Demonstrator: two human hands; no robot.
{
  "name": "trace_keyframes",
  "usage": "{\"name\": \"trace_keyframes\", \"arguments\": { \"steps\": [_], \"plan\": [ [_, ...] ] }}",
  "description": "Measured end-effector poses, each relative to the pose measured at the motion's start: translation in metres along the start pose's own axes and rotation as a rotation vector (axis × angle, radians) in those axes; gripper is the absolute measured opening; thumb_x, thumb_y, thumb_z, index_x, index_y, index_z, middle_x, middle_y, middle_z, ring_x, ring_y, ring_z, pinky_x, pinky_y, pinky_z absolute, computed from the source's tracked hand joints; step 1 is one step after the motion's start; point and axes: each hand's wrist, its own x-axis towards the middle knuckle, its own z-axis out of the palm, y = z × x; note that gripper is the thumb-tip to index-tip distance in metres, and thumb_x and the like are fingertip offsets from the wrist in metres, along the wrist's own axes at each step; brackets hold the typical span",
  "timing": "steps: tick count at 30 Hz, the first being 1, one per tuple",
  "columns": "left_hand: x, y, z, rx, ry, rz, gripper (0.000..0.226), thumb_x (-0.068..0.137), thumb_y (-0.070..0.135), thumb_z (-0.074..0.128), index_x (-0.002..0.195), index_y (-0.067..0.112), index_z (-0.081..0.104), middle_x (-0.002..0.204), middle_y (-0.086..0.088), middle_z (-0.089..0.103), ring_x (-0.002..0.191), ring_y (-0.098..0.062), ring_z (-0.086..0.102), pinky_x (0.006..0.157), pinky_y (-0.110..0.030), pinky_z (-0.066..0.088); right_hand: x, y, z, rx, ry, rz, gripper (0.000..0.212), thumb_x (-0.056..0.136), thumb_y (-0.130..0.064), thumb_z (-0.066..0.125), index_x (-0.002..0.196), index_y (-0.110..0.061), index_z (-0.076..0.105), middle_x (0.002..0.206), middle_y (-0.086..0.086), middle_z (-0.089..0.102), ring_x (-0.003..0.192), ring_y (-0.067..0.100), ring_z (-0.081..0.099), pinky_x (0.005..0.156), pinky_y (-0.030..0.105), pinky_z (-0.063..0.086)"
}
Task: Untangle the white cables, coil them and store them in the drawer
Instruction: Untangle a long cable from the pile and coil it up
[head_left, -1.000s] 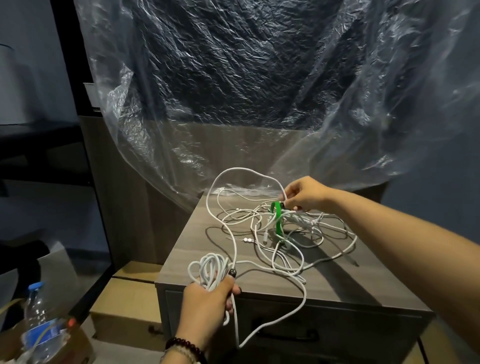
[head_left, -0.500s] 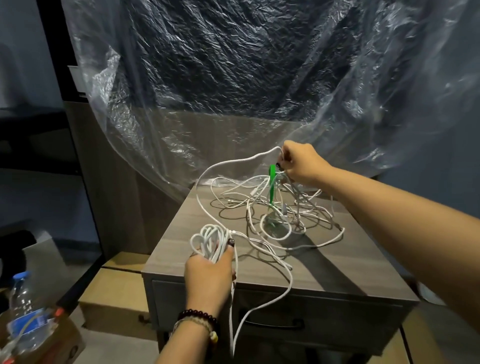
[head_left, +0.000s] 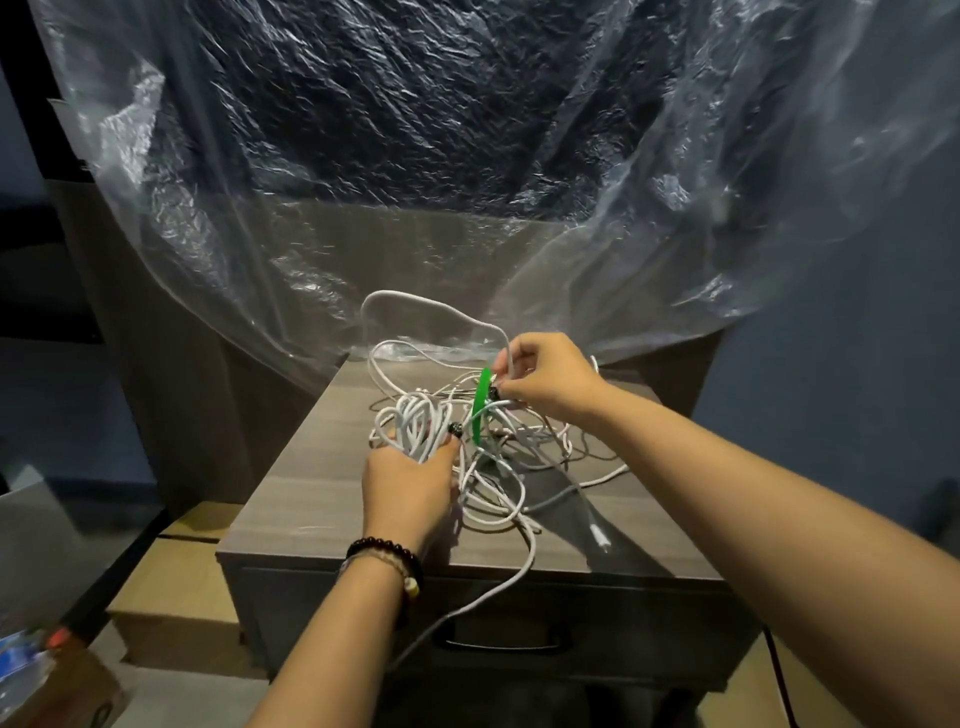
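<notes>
A tangle of white cables (head_left: 511, 470) lies on top of a grey wooden drawer cabinet (head_left: 322, 493). My left hand (head_left: 408, 491) grips a coiled bundle of white cable (head_left: 413, 423) above the cabinet's left middle. My right hand (head_left: 545, 376) pinches a strand of the tangle near a green strap (head_left: 480, 405), and a loop of cable arches up behind it. One strand hangs over the front edge past the drawer (head_left: 623, 618), which is shut; its dark handle (head_left: 501, 642) shows below.
Crinkled clear plastic sheeting (head_left: 467, 182) hangs behind and over the cabinet's back edge. Cardboard boxes (head_left: 171, 587) sit on the floor to the left. A plastic bottle (head_left: 21, 670) lies in a box at the lower left corner.
My left hand moved its coil up and inward towards the tangle. My right hand came down and nearer, still pinching cable by the green strap, and the lifted tangle settled lower.
</notes>
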Motion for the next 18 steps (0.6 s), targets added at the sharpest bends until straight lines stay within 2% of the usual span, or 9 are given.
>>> {"name": "trace_keyframes", "arguments": {
  "steps": [2,5,6,9,12,14,16,18],
  "plan": [
    [0.002,-0.005,0.005,-0.018,-0.018,-0.005,0.022,0.085,0.014,0.070,0.064,0.012,0.064,0.047,-0.001,0.057,0.044,-0.019,0.051,0.051,-0.028,0.041,-0.008,0.003,0.005,0.106,-0.053,0.024,0.023,0.079,0.014,0.063,0.078,-0.009,0.061,0.077,0.019,0.065,0.071,0.028,0.065,0.075,0.042,0.059],
    [0.004,-0.009,0.010,-0.080,-0.038,-0.026,0.012,0.087,0.013,0.068,0.076,0.009,0.065,0.051,-0.001,0.056,0.044,-0.016,0.051,0.048,-0.027,0.042,-0.015,0.005,0.005,0.171,-0.120,0.077,0.024,0.080,0.018,0.058,0.094,-0.001,0.060,0.078,0.012,0.065,0.067,0.014,0.061,0.065,0.021,0.054],
    [0.003,-0.009,0.011,-0.110,-0.041,-0.029,0.011,0.087,0.013,0.068,0.077,0.009,0.065,0.052,-0.001,0.056,0.044,-0.015,0.050,0.048,-0.027,0.043,-0.016,0.006,0.004,0.189,-0.140,0.093,0.025,0.080,0.018,0.059,0.098,0.000,0.059,0.080,0.011,0.066,0.068,0.013,0.062,0.063,0.019,0.053],
    [0.004,-0.011,0.014,-0.151,-0.057,0.007,0.004,0.088,0.012,0.067,0.085,0.009,0.067,0.055,0.000,0.057,0.045,-0.013,0.049,0.048,-0.025,0.042,-0.018,0.009,-0.002,0.207,-0.187,0.105,0.029,0.080,0.018,0.059,0.102,-0.001,0.058,0.082,0.011,0.069,0.066,0.009,0.066,0.063,0.022,0.055],
    [0.005,-0.012,0.015,-0.132,-0.127,0.037,0.013,0.088,0.010,0.065,0.099,0.003,0.064,0.056,0.002,0.056,0.043,-0.009,0.048,0.044,-0.022,0.041,-0.020,0.010,-0.002,0.184,-0.192,0.098,0.028,0.082,0.017,0.060,0.106,0.003,0.057,0.084,0.018,0.071,0.065,0.008,0.068,0.063,0.024,0.055],
    [0.008,-0.012,0.014,-0.092,-0.173,0.078,0.014,0.088,0.007,0.064,0.100,0.001,0.060,0.054,0.003,0.055,0.041,-0.006,0.049,0.040,-0.019,0.040,-0.021,0.011,-0.001,0.164,-0.180,0.086,0.028,0.080,0.016,0.063,0.106,0.004,0.059,0.084,0.018,0.071,0.064,0.008,0.068,0.060,0.022,0.054],
    [0.014,-0.014,0.011,0.004,-0.187,0.162,0.012,0.087,0.008,0.066,0.097,0.004,0.060,0.057,0.004,0.059,0.046,-0.007,0.055,0.043,-0.021,0.043,-0.023,0.015,0.000,0.180,-0.175,0.052,0.028,0.078,0.020,0.062,0.101,0.004,0.061,0.080,0.014,0.071,0.064,0.005,0.068,0.061,0.021,0.055],
    [0.020,-0.017,0.008,0.121,-0.189,0.273,0.009,0.082,0.017,0.068,0.090,0.019,0.065,0.066,0.000,0.065,0.061,-0.017,0.064,0.053,-0.031,0.051,-0.026,0.020,0.000,0.208,-0.131,0.014,0.028,0.075,0.022,0.062,0.094,0.001,0.064,0.080,0.015,0.070,0.068,0.006,0.070,0.070,0.026,0.057]
  ]
}}
